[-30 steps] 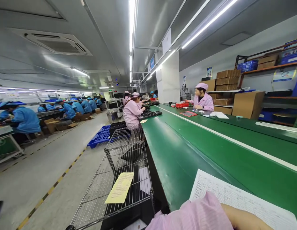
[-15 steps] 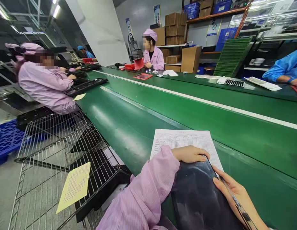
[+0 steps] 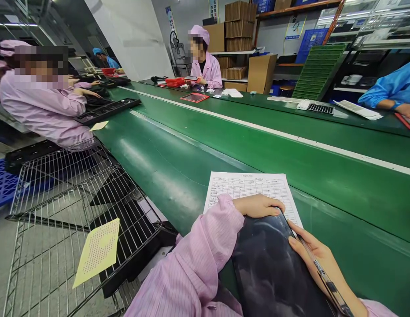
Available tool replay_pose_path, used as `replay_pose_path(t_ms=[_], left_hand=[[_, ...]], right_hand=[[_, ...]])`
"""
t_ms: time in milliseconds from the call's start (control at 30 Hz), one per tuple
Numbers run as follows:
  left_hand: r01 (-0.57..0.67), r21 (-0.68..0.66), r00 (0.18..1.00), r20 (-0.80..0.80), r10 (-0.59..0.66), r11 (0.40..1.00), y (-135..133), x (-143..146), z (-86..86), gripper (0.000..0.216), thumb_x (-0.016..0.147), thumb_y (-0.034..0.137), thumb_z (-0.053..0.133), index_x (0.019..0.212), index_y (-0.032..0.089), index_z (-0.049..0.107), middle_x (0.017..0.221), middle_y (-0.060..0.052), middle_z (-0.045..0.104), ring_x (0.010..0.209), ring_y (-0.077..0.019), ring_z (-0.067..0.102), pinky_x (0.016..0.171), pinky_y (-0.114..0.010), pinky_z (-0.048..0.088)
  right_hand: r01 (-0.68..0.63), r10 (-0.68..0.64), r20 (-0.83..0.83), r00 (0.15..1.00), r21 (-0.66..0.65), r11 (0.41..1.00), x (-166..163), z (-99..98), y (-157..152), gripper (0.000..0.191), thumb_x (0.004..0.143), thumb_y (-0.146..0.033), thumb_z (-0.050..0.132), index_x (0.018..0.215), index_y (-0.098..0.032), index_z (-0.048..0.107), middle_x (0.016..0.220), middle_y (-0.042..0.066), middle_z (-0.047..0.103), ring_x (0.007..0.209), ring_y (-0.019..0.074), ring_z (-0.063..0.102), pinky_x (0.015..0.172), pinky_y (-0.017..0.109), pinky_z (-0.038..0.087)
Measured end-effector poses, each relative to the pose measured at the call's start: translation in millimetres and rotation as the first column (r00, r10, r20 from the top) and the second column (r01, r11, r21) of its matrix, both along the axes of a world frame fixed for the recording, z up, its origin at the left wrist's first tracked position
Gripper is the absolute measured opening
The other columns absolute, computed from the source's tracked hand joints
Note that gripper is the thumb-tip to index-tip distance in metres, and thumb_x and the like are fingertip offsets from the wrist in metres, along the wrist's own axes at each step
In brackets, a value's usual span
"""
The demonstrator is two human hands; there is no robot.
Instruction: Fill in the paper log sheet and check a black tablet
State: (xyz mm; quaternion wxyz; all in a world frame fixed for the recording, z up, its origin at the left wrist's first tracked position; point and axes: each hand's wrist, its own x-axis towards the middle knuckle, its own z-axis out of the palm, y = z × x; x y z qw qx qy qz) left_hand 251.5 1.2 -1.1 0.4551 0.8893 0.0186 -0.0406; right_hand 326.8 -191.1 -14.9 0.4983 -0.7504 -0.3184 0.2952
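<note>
A dark, glossy tablet-like panel (image 3: 274,268) is held tilted at the near side of the green bench, its lower end cut off by the picture edge. My left hand (image 3: 259,205) grips its top edge, fingers curled over the corner. Along the panel's right side, my right hand (image 3: 319,257) holds the edge between thumb and fingers. A thin strip with silvery and black parts shows along that edge near the palm. Beneath and behind the hands lies a printed form (image 3: 251,180) with a table on it, partly covered by my left hand and the panel.
The green bench (image 3: 178,176) has a raised white-edged strip. At left stands a wire rack (image 3: 53,246) bearing a yellow dotted sheet (image 3: 99,251) and black panels. Co-workers in pink sit at left (image 3: 42,105) and across (image 3: 206,66); a blue sleeve (image 3: 389,88) is at right.
The view has shifted slightly, so most things sit a little further left and higher. Both hands keep their hold on the panel. The co-worker across now holds a flat object.
</note>
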Motion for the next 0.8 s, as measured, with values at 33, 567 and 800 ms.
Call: replay_pose_path(t_ms=[33, 567, 800], left_hand=[[0.001, 0.003, 1.000, -0.003, -0.001, 1.000, 0.1, 0.0, 0.0, 0.024, 0.084, 0.014, 0.049, 0.101, 0.023, 0.064, 0.105, 0.003, 0.067, 0.099, -0.0148, 0.060, 0.089, -0.022, 0.041], [0.060, 0.026, 0.995, -0.086, -0.058, 0.998, 1.7, 1.7, -0.1, 0.026, 0.088, 0.015, 0.046, 0.112, 0.019, 0.058, 0.120, 0.000, 0.061, 0.111, -0.0147, 0.054, 0.096, -0.023, 0.036], [0.079, 0.029, 0.989, -0.131, -0.075, 0.996, 1.4, 2.7, 1.5, 0.027, 0.091, 0.016, 0.044, 0.116, 0.018, 0.054, 0.126, -0.001, 0.056, 0.116, -0.0141, 0.050, 0.099, -0.022, 0.033]], right_hand=[[0.003, -0.003, -0.001, 1.000, -0.002, 1.000, 0.2, -0.1, -0.1, 0.045, 0.062, -0.053, 0.071, 0.094, -0.021, 0.074, 0.091, 0.007, 0.071, 0.089, 0.0254, 0.067, 0.079, 0.031, 0.054], [0.012, -0.013, -0.033, 0.999, -0.033, 0.999, 1.7, -6.0, -2.2, 0.044, 0.061, -0.051, 0.072, 0.096, -0.023, 0.074, 0.097, 0.006, 0.070, 0.088, 0.0261, 0.067, 0.079, 0.031, 0.054], [0.018, -0.020, -0.025, 0.999, -0.051, 0.999, 2.6, -7.0, -2.6, 0.046, 0.060, -0.051, 0.071, 0.097, -0.024, 0.074, 0.098, 0.006, 0.070, 0.090, 0.0272, 0.066, 0.079, 0.032, 0.054]])
